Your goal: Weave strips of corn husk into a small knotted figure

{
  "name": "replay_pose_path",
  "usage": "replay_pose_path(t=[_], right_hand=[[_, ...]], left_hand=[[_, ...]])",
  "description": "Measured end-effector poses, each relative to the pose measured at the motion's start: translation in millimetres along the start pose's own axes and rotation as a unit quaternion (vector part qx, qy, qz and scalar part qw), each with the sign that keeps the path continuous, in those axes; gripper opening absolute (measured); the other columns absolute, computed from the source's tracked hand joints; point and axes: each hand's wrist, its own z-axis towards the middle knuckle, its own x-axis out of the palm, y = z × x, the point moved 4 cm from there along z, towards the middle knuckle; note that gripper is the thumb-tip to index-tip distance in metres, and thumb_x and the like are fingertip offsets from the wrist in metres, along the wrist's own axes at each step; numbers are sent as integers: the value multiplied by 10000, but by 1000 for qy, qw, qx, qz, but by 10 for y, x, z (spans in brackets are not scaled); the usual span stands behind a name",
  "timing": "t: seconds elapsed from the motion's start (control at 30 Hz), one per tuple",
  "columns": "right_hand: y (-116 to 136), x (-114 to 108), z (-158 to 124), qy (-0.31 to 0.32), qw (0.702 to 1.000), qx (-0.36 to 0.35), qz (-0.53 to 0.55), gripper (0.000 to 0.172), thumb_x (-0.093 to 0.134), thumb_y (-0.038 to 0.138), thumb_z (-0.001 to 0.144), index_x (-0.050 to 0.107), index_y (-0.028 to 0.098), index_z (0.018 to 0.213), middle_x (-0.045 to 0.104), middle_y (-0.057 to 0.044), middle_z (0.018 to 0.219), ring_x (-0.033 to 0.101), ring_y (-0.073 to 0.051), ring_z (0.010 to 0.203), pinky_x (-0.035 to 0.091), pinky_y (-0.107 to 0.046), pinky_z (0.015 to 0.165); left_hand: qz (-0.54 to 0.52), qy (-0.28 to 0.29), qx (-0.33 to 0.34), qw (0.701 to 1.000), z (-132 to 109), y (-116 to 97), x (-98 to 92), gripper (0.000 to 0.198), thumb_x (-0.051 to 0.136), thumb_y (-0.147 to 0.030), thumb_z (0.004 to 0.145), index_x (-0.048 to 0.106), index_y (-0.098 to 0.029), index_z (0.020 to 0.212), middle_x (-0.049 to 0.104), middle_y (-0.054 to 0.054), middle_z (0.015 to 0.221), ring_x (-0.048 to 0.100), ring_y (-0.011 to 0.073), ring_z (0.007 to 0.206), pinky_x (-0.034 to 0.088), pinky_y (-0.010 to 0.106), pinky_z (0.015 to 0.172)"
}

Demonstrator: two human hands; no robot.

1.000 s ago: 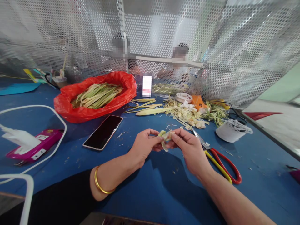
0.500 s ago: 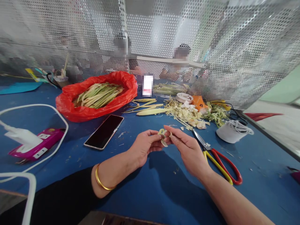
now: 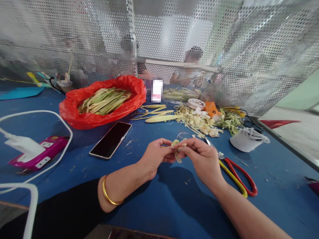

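My left hand (image 3: 155, 159) pinches a small curled strip of pale green husk-like leaf (image 3: 178, 157) between thumb and fingers. Meeting it from the other side, my right hand (image 3: 205, 159) has thumb and forefinger pressed together on the same strip. One flat end of the strip hangs below the fingertips; the rest is partly covered by the fingers. Both hands are held just above the blue table (image 3: 139, 209). Beside my right wrist lie scissors (image 3: 220, 155) with red and yellow handles, their blades partly hidden behind my hand.
A red plastic bag (image 3: 92, 122) holds long leaf strips (image 3: 107, 101). Near it lie a phone (image 3: 111, 140) and a purple power strip (image 3: 50, 151) with a white cable. Scraps (image 3: 196, 121), a tape roll (image 3: 196, 103) and a white string spool (image 3: 245, 141) stand before a perforated screen (image 3: 171, 39); people sit behind.
My right hand has tilted more upright, and its fingers have moved slightly left and down over the strip. My left hand has barely shifted. The strip's hanging end sits a little lower and further right.
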Motion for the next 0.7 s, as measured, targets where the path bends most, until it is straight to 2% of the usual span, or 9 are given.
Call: replay_pose_path(t=[0.1,0.2,0.33,0.4,0.5,0.6,0.7], right_hand=[[20,-5,-3,-3,999,-16,-33,67,679,222,739,739,192,734,695,-4,668,605,-124,594,517,-256,605],[26,-16,13,-2,999,-21,-46,142,634,265,791,758,201,818,676,-3,658,604,-135,634,520,-277,656],[14,-26,30,6,1000,-5,-30,199,620,304,811,757,197,909,700,-24,756,626,-143,678,531,-293,681],[-12,-30,30,3,1000,25,-18,179,667,294,774,753,187,888,714,-29,776,630,-136,660,532,-282,662],[-54,-56,28,-32,998,60,14,184,751,281,695,713,178,843,707,-8,697,609,-119,555,515,-259,569],[-62,-86,31,-69,997,42,16,176,785,273,657,674,186,764,668,24,609,579,-109,501,484,-240,514],[-60,-87,31,-68,997,18,-38,111,751,288,700,709,190,731,675,12,629,585,-120,566,483,-245,554]], left_hand=[[3,-8,12,1000,5,-11,-9,185,713,-209,768,557,-145,845,682,31,632,621,103,531,502,208,553],[-1,-16,16,1000,8,-24,-16,185,717,-201,760,558,-141,835,675,28,622,615,101,524,502,208,545],[-9,-22,16,1000,5,-29,-22,182,719,-165,743,559,-140,826,671,23,614,615,102,522,503,208,539],[-7,-18,17,1000,6,-17,-22,185,724,-177,740,563,-139,822,669,22,605,613,102,511,507,214,541],[-1,-9,22,1000,9,1,-14,202,738,-197,731,570,-136,827,667,19,594,609,102,496,505,217,537],[8,-7,38,999,3,-9,-4,216,748,-203,719,573,-134,827,670,22,596,610,106,496,500,216,530],[27,-12,61,998,-14,-39,0,213,754,-200,708,580,-132,811,674,24,602,612,105,506,504,216,540]])
